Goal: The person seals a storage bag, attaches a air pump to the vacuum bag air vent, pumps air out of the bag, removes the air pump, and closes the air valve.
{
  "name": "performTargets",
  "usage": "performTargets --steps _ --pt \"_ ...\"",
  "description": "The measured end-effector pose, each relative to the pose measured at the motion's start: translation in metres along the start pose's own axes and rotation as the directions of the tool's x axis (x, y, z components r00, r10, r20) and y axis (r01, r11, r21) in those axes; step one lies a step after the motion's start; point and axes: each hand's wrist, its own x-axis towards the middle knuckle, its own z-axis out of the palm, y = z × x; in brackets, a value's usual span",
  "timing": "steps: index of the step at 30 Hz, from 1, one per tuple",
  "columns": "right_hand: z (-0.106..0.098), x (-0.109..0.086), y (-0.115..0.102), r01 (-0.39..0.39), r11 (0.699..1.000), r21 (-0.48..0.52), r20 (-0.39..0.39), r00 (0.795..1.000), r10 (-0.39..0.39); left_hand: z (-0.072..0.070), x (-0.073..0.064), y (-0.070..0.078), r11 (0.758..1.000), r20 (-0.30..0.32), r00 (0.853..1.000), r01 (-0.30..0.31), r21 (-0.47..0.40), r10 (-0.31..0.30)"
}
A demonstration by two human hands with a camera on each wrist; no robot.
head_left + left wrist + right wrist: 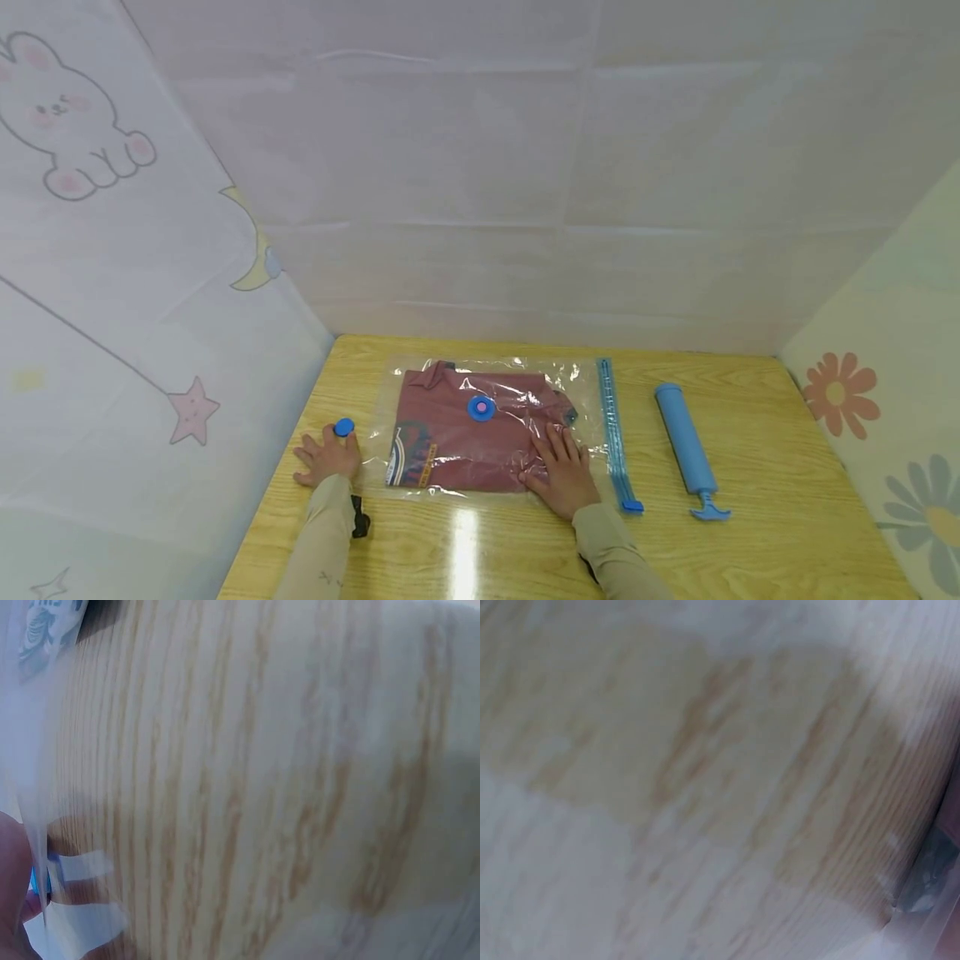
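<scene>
A clear plastic vacuum bag [382,417] lies flat with a folded dusky-red garment [480,458] inside. On its upper face sits a round blue valve [481,408] with a pink centre. To the bag's left, my left hand [330,457] pinches a round blue cap [344,427] between thumb and forefinger, the other fingers spread over the table. A sliver of the cap [39,877] shows beside the thumb in the left wrist view. My right hand [566,479] rests on the bag's lower right part, fingers spread over the garment.
A blue zip strip with a slider [632,506] closes off the bag's right side. Farther right lies a blue hand pump [686,437], its handle towards me. Patterned cloth walls [450,208] border the wooden table [780,467] at the back and sides.
</scene>
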Motion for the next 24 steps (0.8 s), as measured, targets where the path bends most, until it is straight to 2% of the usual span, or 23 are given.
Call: performTargets --steps 7,11,18,21,24 --pt "0.001 0.001 0.000 0.004 1.000 -0.027 -0.019 1.000 -0.004 0.000 -0.001 0.001 1.000 -0.003 1.000 -0.007 0.008 0.007" --pt "0.000 0.001 0.000 -0.004 1.000 -0.030 -0.005 1.000 0.004 -0.002 -0.001 0.001 1.000 0.027 1.000 0.000 -0.002 0.000" --pt "0.000 0.001 -0.001 0.004 1.000 -0.012 -0.014 1.000 -0.004 0.000 0.010 0.000 0.997 0.070 0.996 0.054 -0.046 -0.051" --pt "-0.001 0.000 -0.001 0.008 1.000 -0.007 -0.010 1.000 -0.008 0.002 0.010 0.007 0.998 0.082 0.995 0.057 -0.042 -0.053" --pt "-0.002 0.001 -0.001 0.005 1.000 0.001 -0.002 1.000 -0.005 0.006 -0.001 0.024 0.999 0.077 0.997 -0.011 -0.037 0.014"
